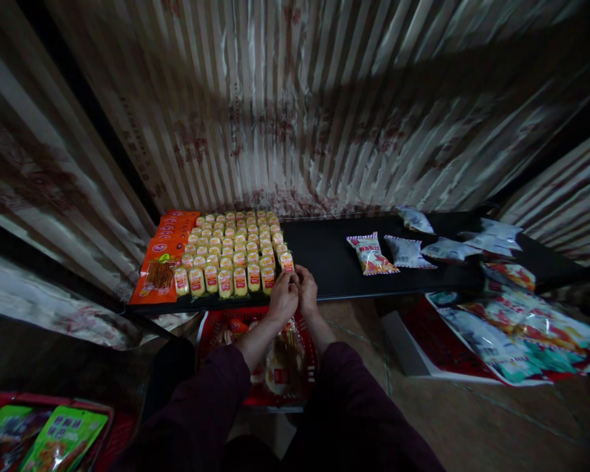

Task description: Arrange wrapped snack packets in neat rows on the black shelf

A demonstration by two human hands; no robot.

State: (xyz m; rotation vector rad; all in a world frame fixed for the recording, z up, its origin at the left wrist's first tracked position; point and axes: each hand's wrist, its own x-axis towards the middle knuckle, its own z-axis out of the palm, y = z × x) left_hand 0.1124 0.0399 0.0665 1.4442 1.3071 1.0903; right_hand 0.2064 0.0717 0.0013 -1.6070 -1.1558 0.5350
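My left hand (284, 295) and my right hand (307, 288) meet at the front edge of a black shelf (319, 262), fingers closed and fingertips together. Just above the fingertips is a small wrapped snack cake (286, 261) with a red and yellow label, its lower end hidden by them. Both hands seem to pinch it. To the left, several rows of the same wrapped cakes (226, 255) stand close together. Beneath my forearms sits a red basket (204, 328) with more wrapped cakes (278, 373) and an orange packet inside, partly covered by my arms.
Orange snack packets (160, 259) lie at the shelf's left end. On its right lie a red and white puffed bag (371, 254) and several silvery bags (408, 252). A box of bags (521, 328) stands lower right, green pouches (63, 436) lower left. Striped cloth (295, 111) hangs behind.
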